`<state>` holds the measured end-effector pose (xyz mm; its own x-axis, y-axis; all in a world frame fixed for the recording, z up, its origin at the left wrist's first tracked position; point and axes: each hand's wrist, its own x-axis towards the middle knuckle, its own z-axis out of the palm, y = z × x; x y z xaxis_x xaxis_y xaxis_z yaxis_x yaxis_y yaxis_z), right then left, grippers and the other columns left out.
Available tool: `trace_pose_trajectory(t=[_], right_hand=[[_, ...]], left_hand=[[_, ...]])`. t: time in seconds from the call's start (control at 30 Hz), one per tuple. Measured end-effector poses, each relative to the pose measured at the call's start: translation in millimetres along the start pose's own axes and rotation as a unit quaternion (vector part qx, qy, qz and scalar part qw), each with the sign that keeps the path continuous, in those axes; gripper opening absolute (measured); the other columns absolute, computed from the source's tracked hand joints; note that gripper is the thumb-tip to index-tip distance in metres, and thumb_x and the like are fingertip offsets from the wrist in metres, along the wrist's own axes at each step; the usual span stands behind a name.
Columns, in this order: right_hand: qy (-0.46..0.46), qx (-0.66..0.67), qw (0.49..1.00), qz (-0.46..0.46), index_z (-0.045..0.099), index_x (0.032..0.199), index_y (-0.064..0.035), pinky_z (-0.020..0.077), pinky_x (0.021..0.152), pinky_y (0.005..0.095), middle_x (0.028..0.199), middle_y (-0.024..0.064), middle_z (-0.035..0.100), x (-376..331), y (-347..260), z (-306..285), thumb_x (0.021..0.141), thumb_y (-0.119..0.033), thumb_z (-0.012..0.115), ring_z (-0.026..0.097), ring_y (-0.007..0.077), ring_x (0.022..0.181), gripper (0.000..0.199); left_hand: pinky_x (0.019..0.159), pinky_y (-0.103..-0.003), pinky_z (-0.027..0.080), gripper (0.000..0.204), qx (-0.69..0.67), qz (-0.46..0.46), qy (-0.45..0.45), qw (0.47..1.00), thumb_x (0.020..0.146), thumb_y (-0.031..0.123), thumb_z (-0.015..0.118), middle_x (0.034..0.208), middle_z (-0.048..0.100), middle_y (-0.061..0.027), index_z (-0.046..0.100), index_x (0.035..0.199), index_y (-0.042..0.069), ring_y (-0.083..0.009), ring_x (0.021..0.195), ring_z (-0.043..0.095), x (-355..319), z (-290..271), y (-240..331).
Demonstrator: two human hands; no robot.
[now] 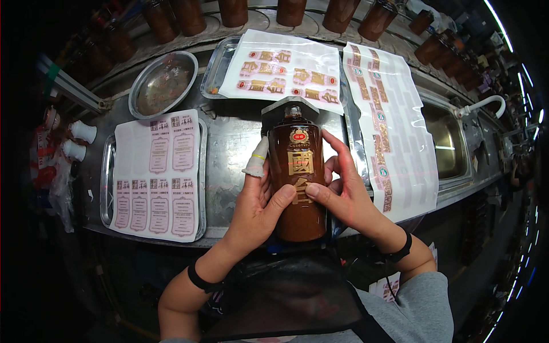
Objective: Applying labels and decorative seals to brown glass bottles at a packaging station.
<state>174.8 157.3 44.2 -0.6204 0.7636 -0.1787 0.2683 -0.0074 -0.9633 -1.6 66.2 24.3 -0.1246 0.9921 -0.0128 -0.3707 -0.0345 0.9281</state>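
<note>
A brown glazed bottle [300,223] lies tilted in front of me, its neck pointing away, over a dark grey angular support [277,107]. My left hand [254,206] wraps its left side, with a white cover [256,160] and a yellow band on one finger. Round the right side curls my right hand [353,194]. Both thumbs press on the lower gold character decal [301,196], partly hiding it. Above that are another gold character [300,163] and a red and gold emblem [298,136]. The undersides of the fingers are hidden behind the bottle.
Decal sheets lie at the left [160,211], at the back [314,60] and at the right [400,154], the left and back ones on metal trays. A steel bowl [193,77] stands back left; a sink [449,143] is at the right. More brown bottles [234,11] line the far side.
</note>
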Motion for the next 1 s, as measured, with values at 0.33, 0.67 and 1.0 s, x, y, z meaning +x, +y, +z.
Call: trace_pose_trajectory(t=[0.33, 0.67, 1.0], right_hand=[[-0.004, -0.01, 1.0, -0.006, 0.018, 0.157, -0.0143, 0.0317, 0.053, 0.0172, 0.086, -0.0007, 0.04, 1.7, 1.5, -2.4, 0.085, -0.027, 0.078, 0.035, 0.0007, 0.061, 0.095], [0.002, -0.026, 1.0, -0.008, 0.021, 0.155, -0.0124, 0.0345, 0.053, 0.0169, 0.085, -0.001, 0.043, 1.3, -1.2, -2.6, 0.085, -0.025, 0.078, 0.041, 0.0005, 0.062, 0.091], [0.05, 0.012, 0.999, -0.007, 0.041, 0.139, -0.0005, 0.0374, 0.055, 0.02, 0.078, -0.0017, 0.047, 28.2, -3.7, -6.2, 0.089, -0.032, 0.074, 0.045, 0.0032, 0.064, 0.068]], left_hand=[[0.116, -0.038, 0.029, 0.079, 0.008, 0.01, -0.003, 1.0, 0.098, 0.01, 0.057, 0.156, 0.027, -0.0198, 0.005, 0.156, 0.003, -0.0247, 0.141, 0.036, -0.4, -1.0, -2.2], [0.116, -0.039, 0.028, 0.08, 0.011, 0.007, 0.001, 1.0, 0.096, 0.007, 0.058, 0.156, 0.025, -0.0214, 0.005, 0.156, 0.002, -0.0259, 0.142, 0.034, -0.1, -0.8, -0.9], [0.101, -0.032, 0.047, 0.072, -0.076, -0.07, 0.064, 0.993, 0.097, 0.013, 0.063, 0.142, 0.047, -0.0192, 0.018, 0.151, 0.0, -0.0206, 0.123, 0.054, 30.0, 2.6, 7.8]])
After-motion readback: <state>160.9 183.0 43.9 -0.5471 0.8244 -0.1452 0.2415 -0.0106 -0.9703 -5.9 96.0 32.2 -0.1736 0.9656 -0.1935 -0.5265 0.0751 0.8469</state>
